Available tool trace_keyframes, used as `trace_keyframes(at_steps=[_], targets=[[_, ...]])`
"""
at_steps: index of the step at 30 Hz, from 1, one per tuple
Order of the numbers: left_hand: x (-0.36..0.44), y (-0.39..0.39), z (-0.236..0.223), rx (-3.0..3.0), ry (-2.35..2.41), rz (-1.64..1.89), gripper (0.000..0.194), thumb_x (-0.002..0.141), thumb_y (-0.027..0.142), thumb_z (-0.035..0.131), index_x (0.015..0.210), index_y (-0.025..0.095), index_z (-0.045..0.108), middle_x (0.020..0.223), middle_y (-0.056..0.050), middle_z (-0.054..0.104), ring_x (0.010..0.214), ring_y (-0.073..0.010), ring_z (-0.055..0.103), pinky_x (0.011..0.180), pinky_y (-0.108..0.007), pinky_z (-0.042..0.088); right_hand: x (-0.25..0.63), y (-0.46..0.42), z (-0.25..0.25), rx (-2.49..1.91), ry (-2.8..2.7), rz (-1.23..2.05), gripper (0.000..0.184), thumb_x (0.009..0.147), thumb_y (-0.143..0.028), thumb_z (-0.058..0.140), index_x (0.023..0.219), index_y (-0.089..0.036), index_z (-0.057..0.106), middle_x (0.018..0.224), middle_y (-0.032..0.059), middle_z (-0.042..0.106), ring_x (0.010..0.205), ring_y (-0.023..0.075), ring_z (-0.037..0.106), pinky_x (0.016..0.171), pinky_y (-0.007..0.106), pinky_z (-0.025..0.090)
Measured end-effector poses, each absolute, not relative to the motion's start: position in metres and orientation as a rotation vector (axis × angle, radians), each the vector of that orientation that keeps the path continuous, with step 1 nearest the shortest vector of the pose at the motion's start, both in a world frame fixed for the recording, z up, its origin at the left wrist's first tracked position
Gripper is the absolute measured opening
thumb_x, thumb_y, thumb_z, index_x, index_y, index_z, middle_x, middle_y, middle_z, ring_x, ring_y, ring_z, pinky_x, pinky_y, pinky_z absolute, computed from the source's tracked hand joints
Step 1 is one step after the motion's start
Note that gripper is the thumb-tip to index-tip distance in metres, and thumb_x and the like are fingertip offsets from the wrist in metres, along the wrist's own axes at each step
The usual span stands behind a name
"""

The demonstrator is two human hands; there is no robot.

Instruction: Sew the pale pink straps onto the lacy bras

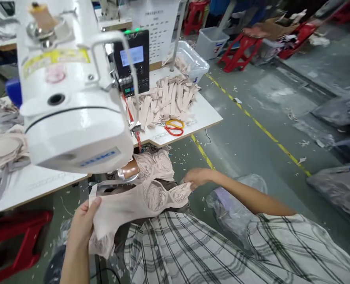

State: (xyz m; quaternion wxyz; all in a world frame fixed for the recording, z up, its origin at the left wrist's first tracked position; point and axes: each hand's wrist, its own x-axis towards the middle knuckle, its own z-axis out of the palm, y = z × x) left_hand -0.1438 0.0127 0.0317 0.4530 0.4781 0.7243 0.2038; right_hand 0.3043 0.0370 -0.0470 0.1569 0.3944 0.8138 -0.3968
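A pale pink lace bra (120, 209) is stretched out across my lap. At its left end my left hand (84, 219) pinches the wing, thumb on top. My right hand (195, 178) grips the opposite end, near the lace cup, and is slightly blurred. Behind it a second lace bra (155, 163) hangs by the sewing machine's arm end. More lace fabric (102, 245) droops below my left hand. The white sewing machine head (77, 134) stands just above and in front of my hands.
Cut fabric strips (169, 98) are heaped on the white table (206, 114), beside yellow-and-red scissors (174, 127). A control panel (133, 63) stands behind. Bra pieces (6, 146) lie at left. A red stool (21, 240) is low left; plastic bags (229, 211) lie on the floor at right.
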Motion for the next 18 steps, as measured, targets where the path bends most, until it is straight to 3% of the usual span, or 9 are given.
trace_keyframes(at_steps=[3,5,7,9,12,14,16,18], targets=[[-0.102,0.035,0.032,1.559,2.011,0.533,0.047,0.076,0.051,0.065,0.104,0.013,0.068,0.102,-0.018,0.069,0.107,-0.0398,0.06,0.084,-0.046,0.05,0.283,0.033,-0.009,1.087,2.493,-1.305,0.015,0.082,-0.033,0.07,0.077,-0.019,0.068,0.08,0.0008,0.066,0.071,0.0144,0.056,0.065,0.025,0.035],[-0.056,0.034,0.034,1.907,1.793,0.564,0.052,0.076,0.046,0.068,0.115,0.012,0.065,0.12,-0.022,0.063,0.121,-0.0405,0.052,0.096,-0.049,0.045,0.259,0.032,0.014,1.023,2.667,-1.531,0.02,0.089,-0.036,0.062,0.08,-0.019,0.067,0.08,-0.0005,0.063,0.071,0.0126,0.054,0.065,0.024,0.036],[-0.015,0.025,0.033,1.922,1.286,0.418,0.055,0.076,0.046,0.07,0.121,0.016,0.062,0.117,-0.016,0.065,0.113,-0.0332,0.057,0.095,-0.043,0.046,0.238,0.039,0.033,0.826,2.757,-1.744,0.017,0.089,-0.033,0.061,0.082,-0.019,0.068,0.078,-0.0018,0.064,0.07,0.011,0.054,0.065,0.022,0.039],[0.008,0.014,0.029,1.687,1.047,0.257,0.039,0.084,0.051,0.061,0.099,0.016,0.067,0.087,-0.007,0.066,0.083,-0.0239,0.06,0.076,-0.033,0.048,0.232,0.065,0.047,0.859,2.797,-1.76,0.013,0.085,-0.032,0.066,0.081,-0.02,0.071,0.076,-0.0033,0.067,0.068,0.0105,0.057,0.065,0.021,0.043],[0.009,0.004,0.023,1.461,0.899,0.132,0.049,0.087,0.062,0.054,0.07,0.016,0.057,0.063,0.001,0.047,0.062,-0.0141,0.043,0.06,-0.026,0.036,0.248,0.136,0.059,1.712,2.868,-1.45,0.02,0.088,-0.032,0.061,0.091,-0.017,0.074,0.088,0.0011,0.073,0.081,0.0135,0.063,0.08,0.025,0.049],[0.0,0.001,0.024,1.426,0.887,0.144,0.052,0.083,0.067,0.057,0.069,0.017,0.053,0.064,0.002,0.042,0.063,-0.013,0.038,0.061,-0.025,0.034,0.266,0.191,0.07,2.125,2.847,-1.239,0.035,0.098,-0.027,0.042,0.116,-0.008,0.066,0.114,0.0111,0.068,0.104,0.0166,0.061,0.097,0.033,0.045],[-0.007,-0.002,0.026,1.447,0.98,0.218,0.055,0.082,0.071,0.055,0.067,0.018,0.052,0.065,0.002,0.041,0.065,-0.014,0.039,0.063,-0.026,0.035,0.283,0.236,0.086,2.315,2.79,-1.083,0.036,0.099,-0.028,0.047,0.123,-0.005,0.06,0.124,0.0154,0.063,0.111,0.019,0.06,0.1,0.037,0.046],[-0.01,-0.003,0.028,1.504,1.074,0.287,0.059,0.084,0.073,0.05,0.062,0.018,0.05,0.064,0.0,0.044,0.067,-0.0164,0.043,0.065,-0.027,0.037,0.296,0.264,0.107,2.392,2.734,-0.962,0.037,0.096,-0.034,0.057,0.125,-0.012,0.058,0.126,0.0126,0.061,0.11,0.0215,0.062,0.095,0.042,0.052]])
